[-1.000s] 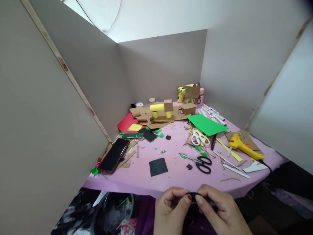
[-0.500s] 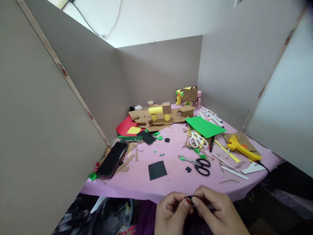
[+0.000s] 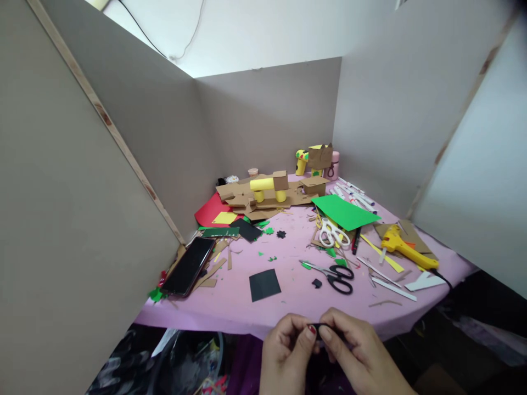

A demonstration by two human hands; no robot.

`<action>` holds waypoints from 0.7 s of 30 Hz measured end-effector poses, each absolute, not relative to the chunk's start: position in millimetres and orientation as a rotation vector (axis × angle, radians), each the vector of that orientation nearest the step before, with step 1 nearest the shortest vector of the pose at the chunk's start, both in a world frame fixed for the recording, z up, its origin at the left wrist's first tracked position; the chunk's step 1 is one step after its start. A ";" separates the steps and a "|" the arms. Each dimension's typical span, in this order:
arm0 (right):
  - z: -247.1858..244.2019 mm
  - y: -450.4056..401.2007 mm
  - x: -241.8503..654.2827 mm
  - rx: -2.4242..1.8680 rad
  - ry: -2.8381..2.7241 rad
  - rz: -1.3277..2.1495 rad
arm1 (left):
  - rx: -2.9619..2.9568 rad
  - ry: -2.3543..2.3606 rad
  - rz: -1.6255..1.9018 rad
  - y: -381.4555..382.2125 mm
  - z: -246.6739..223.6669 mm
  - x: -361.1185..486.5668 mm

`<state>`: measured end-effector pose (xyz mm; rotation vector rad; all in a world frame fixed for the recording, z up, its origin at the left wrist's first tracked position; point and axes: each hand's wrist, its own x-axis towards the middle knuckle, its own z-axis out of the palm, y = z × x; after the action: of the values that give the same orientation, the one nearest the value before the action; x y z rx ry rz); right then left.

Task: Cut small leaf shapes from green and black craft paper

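At the table's front edge, my left hand [image 3: 288,348] and my right hand [image 3: 354,348] come together, thumbs and fingers closed on a small piece of black paper [image 3: 319,326]. Most of that piece is hidden by the fingertips. Beyond the hands lie black-handled scissors [image 3: 340,278], a tiny black paper scrap [image 3: 317,283] and a black paper square [image 3: 265,285]. Farther back a small black flower-shaped cutout [image 3: 281,234] rests close to a green one [image 3: 269,231].
A yellow glue gun [image 3: 405,248], white scissors [image 3: 332,233] and green sheet [image 3: 346,212] are on the right. A phone [image 3: 189,267] lies left. Behind stands a yellow-tube figure [image 3: 263,185] on cardboard. Below the edge is a bin [image 3: 222,351]. Grey panels [image 3: 267,115] enclose the table.
Both hands have risen slightly and shifted a little left, still pinching the black paper piece. The things on the table have stayed put.
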<state>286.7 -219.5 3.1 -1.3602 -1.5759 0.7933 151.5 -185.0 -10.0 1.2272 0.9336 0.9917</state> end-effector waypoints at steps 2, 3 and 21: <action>3.0 -218.2 287.1 -1.356 -1.555 0.817 | 1.280 0.956 1.013 -184.9 -9.2 151.2; 3.1 -217.7 287.3 -1.364 -1.547 0.829 | 1.349 0.979 1.043 -185.1 -8.5 151.0; 2.5 -212.5 289.1 -1.474 -1.439 0.914 | 1.695 1.003 1.153 -179.7 -4.3 142.9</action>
<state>289.1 -212.5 2.5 -1.4742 -1.4391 0.9142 142.9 -179.7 -4.3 1.6952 1.0035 1.1533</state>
